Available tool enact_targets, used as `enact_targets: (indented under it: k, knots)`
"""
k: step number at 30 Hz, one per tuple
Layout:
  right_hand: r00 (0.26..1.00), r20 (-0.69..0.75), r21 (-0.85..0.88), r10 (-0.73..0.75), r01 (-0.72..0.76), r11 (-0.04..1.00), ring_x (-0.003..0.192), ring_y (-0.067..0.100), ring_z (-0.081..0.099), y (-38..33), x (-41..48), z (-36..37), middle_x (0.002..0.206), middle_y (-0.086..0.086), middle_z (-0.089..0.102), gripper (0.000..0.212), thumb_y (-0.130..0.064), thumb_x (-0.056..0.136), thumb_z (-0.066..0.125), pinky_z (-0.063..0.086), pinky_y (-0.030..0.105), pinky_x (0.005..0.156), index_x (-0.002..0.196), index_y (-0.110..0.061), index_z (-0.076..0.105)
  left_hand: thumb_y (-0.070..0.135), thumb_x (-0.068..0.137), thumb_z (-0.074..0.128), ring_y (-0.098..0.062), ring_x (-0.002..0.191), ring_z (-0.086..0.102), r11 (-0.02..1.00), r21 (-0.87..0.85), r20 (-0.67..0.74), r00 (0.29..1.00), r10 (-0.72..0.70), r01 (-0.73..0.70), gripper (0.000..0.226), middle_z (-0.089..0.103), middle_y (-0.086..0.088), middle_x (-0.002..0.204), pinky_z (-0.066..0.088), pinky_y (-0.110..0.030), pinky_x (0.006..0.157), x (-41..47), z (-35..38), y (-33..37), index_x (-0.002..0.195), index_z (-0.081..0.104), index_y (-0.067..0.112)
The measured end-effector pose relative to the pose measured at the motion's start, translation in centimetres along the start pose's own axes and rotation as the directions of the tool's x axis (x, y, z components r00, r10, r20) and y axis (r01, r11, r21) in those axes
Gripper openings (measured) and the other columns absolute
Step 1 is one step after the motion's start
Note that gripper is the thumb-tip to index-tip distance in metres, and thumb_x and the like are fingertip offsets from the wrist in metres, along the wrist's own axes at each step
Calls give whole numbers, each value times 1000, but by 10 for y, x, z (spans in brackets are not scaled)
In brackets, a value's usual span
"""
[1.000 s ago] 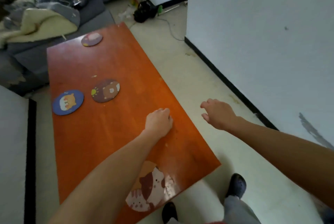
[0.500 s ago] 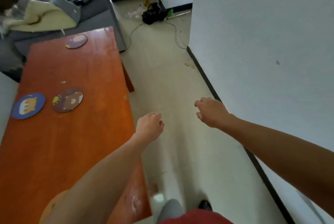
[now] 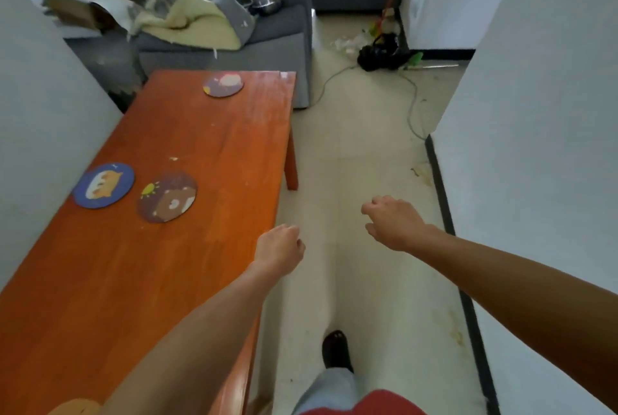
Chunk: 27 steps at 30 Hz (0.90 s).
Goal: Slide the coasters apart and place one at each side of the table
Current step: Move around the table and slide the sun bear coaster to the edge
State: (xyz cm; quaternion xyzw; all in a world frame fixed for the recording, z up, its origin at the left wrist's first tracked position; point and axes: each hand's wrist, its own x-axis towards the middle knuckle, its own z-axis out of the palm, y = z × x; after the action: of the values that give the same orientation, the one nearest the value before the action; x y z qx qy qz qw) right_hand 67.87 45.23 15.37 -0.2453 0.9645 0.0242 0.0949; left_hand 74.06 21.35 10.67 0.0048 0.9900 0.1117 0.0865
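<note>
An orange wooden table runs away from me on the left. A blue cat coaster lies at its left edge, and a brown bear coaster sits just right of it, a small gap between them. A purple coaster rests near the far end. A sliver of an orange coaster shows at the bottom edge, mostly hidden by my arm. My left hand hangs over the table's right edge, fingers curled, holding nothing. My right hand hovers over the floor, loosely curled and empty.
A grey sofa piled with blankets stands behind the table's far end. White walls close in on the left and right. A black bundle with a cable lies on the pale floor ahead. My dark shoe is on the floor below.
My view has swung and moved along the table's right side. Both hands have come off the table area toward the floor side. The coasters have not moved.
</note>
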Motion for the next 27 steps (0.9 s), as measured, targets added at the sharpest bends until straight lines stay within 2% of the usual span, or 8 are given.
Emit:
enact_targets:
  k: [2, 5, 10, 12, 15, 21, 24, 27]
  knots:
    - [999, 4, -3, -37, 37, 999, 104, 27, 57, 8, 38, -18, 113, 7, 60, 32, -32, 91, 52, 48, 38, 80, 120, -18, 56, 28, 92, 44, -24, 75, 58, 999, -11, -17, 999, -46, 46, 20, 59, -3, 85, 41, -33, 59, 22, -13, -7, 76, 47, 17]
    - [993, -1, 4, -119, 119, 993, 104, 27, 58, 9, 92, -40, 113, 7, 60, 33, -33, 91, 51, 47, 37, 79, 120, -18, 56, 30, 94, 43, -26, 78, 59, 990, -18, -19, 989, -143, 143, 20, 58, -4, 85, 46, -35, 63, 44, -28, -25, 80, 49, 16]
    - [956, 30, 47, -291, 290, 956, 100, 26, 57, -12, 176, -57, 113, 7, 58, 31, -31, 93, 50, 44, 34, 73, 120, -18, 55, 30, 96, 46, -16, 67, 50, 943, -66, -38, 944, -329, 326, 21, 48, 3, 75, 44, -32, 58, 66, -35, -62, 77, 46, 20]
    - [926, 62, 61, -373, 369, 927, 96, 25, 57, -21, 209, -58, 109, 7, 58, 28, -28, 94, 48, 44, 33, 72, 118, -16, 55, 30, 95, 46, -17, 67, 50, 910, -74, -38, 911, -411, 408, 21, 48, 3, 74, 45, -33, 58, 74, -35, -75, 76, 44, 21]
    - [862, 85, 72, -499, 494, 866, 96, 26, 57, -30, 252, -58, 108, 8, 57, 25, -25, 95, 46, 45, 34, 71, 116, -15, 55, 31, 94, 44, -20, 71, 55, 838, -67, -20, 839, -544, 541, 19, 53, 1, 79, 46, -35, 60, 85, -35, -87, 78, 45, 20]
    - [716, 171, 25, -677, 684, 729, 105, 28, 58, -53, 334, -53, 116, 7, 57, 34, -33, 95, 49, 45, 34, 76, 126, -18, 52, 33, 96, 40, -25, 84, 59, 641, -135, 23, 649, -760, 756, 21, 59, -5, 93, 42, -34, 61, 90, -23, -89, 90, 51, 16]
    - [638, 216, 15, -739, 754, 656, 104, 27, 58, -77, 358, -49, 118, 7, 58, 35, -32, 94, 52, 41, 31, 73, 125, -18, 51, 34, 96, 40, -24, 87, 60, 533, -173, 37, 546, -837, 829, 24, 61, -5, 97, 46, -34, 64, 79, -16, -82, 95, 56, 17]
    - [549, 280, 37, -788, 814, 580, 107, 27, 58, -109, 369, -41, 120, 7, 59, 38, -33, 93, 54, 47, 37, 80, 127, -18, 50, 33, 96, 40, -24, 89, 60, 391, -216, 77, 415, -906, 895, 24, 60, -6, 101, 46, -33, 66, 64, -7, -80, 98, 57, 17]
